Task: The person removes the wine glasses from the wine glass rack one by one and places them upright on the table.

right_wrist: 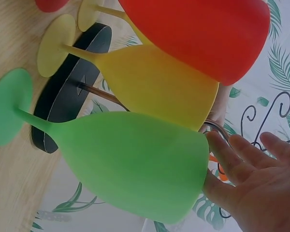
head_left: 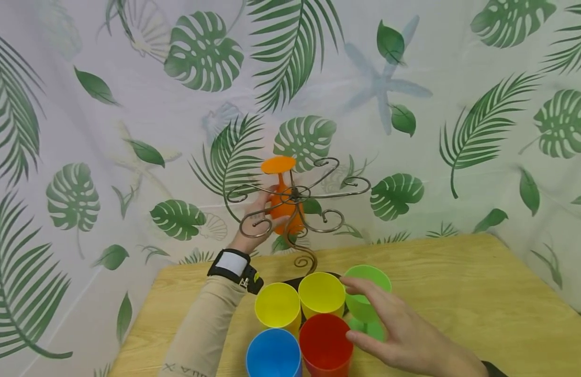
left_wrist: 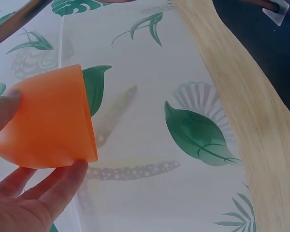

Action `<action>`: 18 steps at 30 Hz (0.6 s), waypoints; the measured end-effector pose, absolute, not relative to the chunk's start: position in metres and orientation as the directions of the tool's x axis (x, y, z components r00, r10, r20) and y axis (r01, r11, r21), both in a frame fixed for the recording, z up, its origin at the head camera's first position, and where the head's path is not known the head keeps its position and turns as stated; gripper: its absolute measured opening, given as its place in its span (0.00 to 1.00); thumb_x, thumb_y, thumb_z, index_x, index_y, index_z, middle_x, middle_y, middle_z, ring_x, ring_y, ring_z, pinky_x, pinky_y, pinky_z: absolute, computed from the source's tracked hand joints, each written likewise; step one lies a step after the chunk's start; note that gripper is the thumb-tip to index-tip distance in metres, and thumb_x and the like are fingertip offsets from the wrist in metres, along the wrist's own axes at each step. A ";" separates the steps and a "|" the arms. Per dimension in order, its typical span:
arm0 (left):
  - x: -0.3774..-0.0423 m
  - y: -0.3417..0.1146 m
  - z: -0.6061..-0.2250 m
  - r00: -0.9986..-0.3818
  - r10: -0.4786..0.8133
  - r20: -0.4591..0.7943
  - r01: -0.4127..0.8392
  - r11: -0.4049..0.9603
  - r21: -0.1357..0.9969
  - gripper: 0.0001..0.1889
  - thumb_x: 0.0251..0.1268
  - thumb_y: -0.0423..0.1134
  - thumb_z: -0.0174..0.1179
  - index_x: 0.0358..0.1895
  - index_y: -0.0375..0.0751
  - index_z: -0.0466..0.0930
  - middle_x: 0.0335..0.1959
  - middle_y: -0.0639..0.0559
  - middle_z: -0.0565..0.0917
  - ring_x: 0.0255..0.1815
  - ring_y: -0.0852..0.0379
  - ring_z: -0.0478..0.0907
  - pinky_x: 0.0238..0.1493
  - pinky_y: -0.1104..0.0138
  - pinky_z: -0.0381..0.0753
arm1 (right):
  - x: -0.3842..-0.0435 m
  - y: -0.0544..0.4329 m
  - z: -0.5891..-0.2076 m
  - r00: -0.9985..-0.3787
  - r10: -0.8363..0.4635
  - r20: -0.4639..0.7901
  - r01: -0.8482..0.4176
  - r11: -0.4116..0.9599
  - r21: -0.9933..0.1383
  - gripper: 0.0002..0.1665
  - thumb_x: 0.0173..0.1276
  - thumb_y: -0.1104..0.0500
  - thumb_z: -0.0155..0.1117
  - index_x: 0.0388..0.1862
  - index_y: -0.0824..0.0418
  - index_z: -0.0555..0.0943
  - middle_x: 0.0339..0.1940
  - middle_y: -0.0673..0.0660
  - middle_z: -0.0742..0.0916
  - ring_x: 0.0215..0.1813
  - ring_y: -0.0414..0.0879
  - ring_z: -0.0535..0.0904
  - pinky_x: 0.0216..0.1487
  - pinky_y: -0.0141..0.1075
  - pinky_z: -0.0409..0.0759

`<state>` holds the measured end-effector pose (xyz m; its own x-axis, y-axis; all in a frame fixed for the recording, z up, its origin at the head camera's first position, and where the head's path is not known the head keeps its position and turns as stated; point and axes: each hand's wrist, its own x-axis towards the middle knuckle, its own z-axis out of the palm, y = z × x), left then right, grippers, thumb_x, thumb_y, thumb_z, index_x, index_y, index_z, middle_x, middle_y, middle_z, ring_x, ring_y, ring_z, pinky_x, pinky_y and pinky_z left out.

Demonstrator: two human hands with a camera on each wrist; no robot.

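My left hand (head_left: 258, 210) holds an upside-down orange goblet (left_wrist: 53, 118) by its bowl, at the left side of a metal rack (head_left: 296, 195) with curled arms. In the left wrist view the thumb lies on one side of the bowl, the fingertips on the other. The foot of the goblet points up among the rack's arms; whether it hangs on one cannot be told. My right hand (head_left: 403, 327), fingers spread and loosely bent, is at the rim of an upright green goblet (right_wrist: 130, 159). It grips nothing.
Two yellow goblets (head_left: 321, 293), a red goblet (head_left: 325, 343) and a blue goblet (head_left: 274, 356) stand upright, close together, in front of the rack. The rack's black base (right_wrist: 55, 104) sits on the wooden table (head_left: 460, 293). A leaf-patterned cloth (head_left: 441, 157) hangs behind.
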<state>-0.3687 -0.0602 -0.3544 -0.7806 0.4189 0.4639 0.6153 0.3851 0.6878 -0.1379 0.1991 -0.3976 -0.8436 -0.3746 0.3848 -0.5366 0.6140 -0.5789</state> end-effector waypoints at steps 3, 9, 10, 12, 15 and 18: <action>-0.366 -0.063 -0.355 -0.768 0.434 0.471 0.626 0.349 0.698 0.38 0.66 0.32 0.68 0.78 0.43 0.61 0.74 0.35 0.69 0.73 0.36 0.69 0.67 0.48 0.77 | -0.136 0.198 -0.398 -0.853 -0.370 0.367 -0.521 0.606 -0.601 0.41 0.70 0.41 0.69 0.77 0.47 0.65 0.69 0.46 0.79 0.65 0.46 0.78 0.57 0.55 0.84; -0.365 -0.068 -0.357 -0.755 0.458 0.470 0.634 0.326 0.701 0.38 0.66 0.32 0.69 0.77 0.45 0.62 0.73 0.32 0.70 0.71 0.35 0.71 0.68 0.47 0.76 | -0.138 0.195 -0.398 -0.842 -0.369 0.392 -0.539 0.597 -0.594 0.39 0.71 0.43 0.68 0.76 0.48 0.65 0.70 0.49 0.79 0.66 0.50 0.78 0.58 0.58 0.83; -0.364 -0.069 -0.357 -0.755 0.460 0.467 0.632 0.325 0.703 0.38 0.66 0.33 0.69 0.77 0.46 0.62 0.74 0.33 0.69 0.71 0.35 0.71 0.67 0.47 0.76 | -0.138 0.194 -0.398 -0.832 -0.368 0.415 -0.554 0.596 -0.582 0.39 0.71 0.45 0.69 0.76 0.48 0.65 0.70 0.50 0.79 0.66 0.50 0.78 0.58 0.57 0.83; -0.362 -0.070 -0.356 -0.760 0.462 0.457 0.625 0.324 0.710 0.38 0.67 0.35 0.69 0.77 0.48 0.62 0.75 0.35 0.69 0.71 0.36 0.71 0.67 0.48 0.77 | -0.140 0.193 -0.397 -0.813 -0.358 0.459 -0.577 0.603 -0.551 0.38 0.70 0.48 0.70 0.76 0.48 0.66 0.69 0.50 0.80 0.66 0.48 0.78 0.59 0.55 0.83; -0.359 -0.072 -0.356 -0.771 0.463 0.437 0.604 0.316 0.732 0.38 0.68 0.36 0.68 0.79 0.48 0.61 0.76 0.36 0.66 0.71 0.36 0.70 0.67 0.48 0.76 | -0.141 0.191 -0.395 -0.791 -0.339 0.510 -0.597 0.612 -0.519 0.38 0.69 0.52 0.71 0.74 0.48 0.67 0.69 0.48 0.80 0.65 0.45 0.78 0.60 0.53 0.83; -0.354 -0.075 -0.357 -0.786 0.466 0.407 0.574 0.305 0.760 0.38 0.69 0.35 0.66 0.80 0.46 0.59 0.78 0.39 0.63 0.75 0.40 0.65 0.71 0.49 0.72 | -0.141 0.189 -0.395 -0.798 -0.319 0.512 -0.582 0.628 -0.517 0.35 0.70 0.53 0.70 0.74 0.48 0.68 0.69 0.47 0.80 0.64 0.43 0.78 0.58 0.54 0.83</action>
